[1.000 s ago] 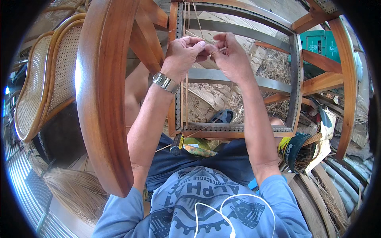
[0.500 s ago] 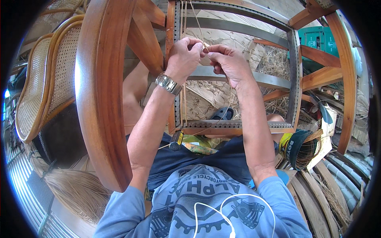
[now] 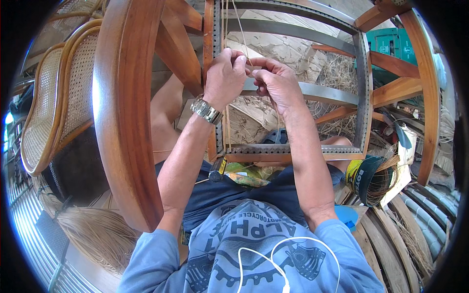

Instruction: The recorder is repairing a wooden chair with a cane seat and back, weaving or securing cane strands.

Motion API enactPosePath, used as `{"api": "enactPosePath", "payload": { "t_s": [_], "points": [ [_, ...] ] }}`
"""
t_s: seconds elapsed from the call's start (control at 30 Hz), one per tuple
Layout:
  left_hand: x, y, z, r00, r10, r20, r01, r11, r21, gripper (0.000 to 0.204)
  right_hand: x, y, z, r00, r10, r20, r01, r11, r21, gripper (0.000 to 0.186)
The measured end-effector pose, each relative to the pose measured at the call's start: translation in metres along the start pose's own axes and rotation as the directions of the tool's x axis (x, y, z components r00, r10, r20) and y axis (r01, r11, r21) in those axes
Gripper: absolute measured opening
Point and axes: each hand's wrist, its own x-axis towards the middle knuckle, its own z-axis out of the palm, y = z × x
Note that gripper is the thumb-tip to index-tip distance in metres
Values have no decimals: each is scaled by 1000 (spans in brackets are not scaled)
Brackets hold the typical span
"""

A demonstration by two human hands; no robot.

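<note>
A wooden chair frame (image 3: pixel 362 93) lies before me, its seat opening edged with a row of small holes. Thin pale cane strands (image 3: pixel 226 132) run lengthwise along its left side. One loose cane strand (image 3: pixel 240 27) slants down from the far rail to my fingers. My left hand (image 3: pixel 224 78), with a metal watch at the wrist, pinches this strand above the opening. Close beside it, my right hand (image 3: pixel 277 85) is closed on the same strand with thumb and forefinger. The fingertips nearly meet and hide the part between them.
A curved wooden chair part (image 3: pixel 128 112) rises close to my left arm. Woven cane chair backs (image 3: pixel 75 78) stand beyond it, above a bundle of cane (image 3: pixel 97 234). A coil-filled can (image 3: pixel 369 180) sits at right; a black-and-yellow tool handle (image 3: pixel 217 169) lies by the near rail.
My right hand has shifted slightly left and down, closer to my left hand. The loose strand now hangs at a slightly different slant. Both hands keep their pinch.
</note>
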Motion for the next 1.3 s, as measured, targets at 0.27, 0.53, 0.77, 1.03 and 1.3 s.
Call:
{"api": "enactPosePath", "payload": {
  "t_s": [0.27,0.53,0.77,1.03,1.3],
  "points": [
    [-5,-4,2,933,353,-69,-306,880,363,14,-3,3,1,999,9,31,-8,1000,-28,27],
    [-13,-5,8,881,467,-79,-385,803,455,9,-2,9,5,999,-46,-8,45,999,-27,29],
    [-7,-10,7,868,497,2,-433,753,495,9,-5,15,0,996,-94,6,94,992,-82,34],
    [20,4,-2,997,72,-33,-71,997,34,30,-8,27,3,995,-101,0,101,995,7,31],
    [21,10,-13,983,-134,123,163,948,-272,23,2,24,-7,999,-46,14,48,985,-165,33]
  ]
}}
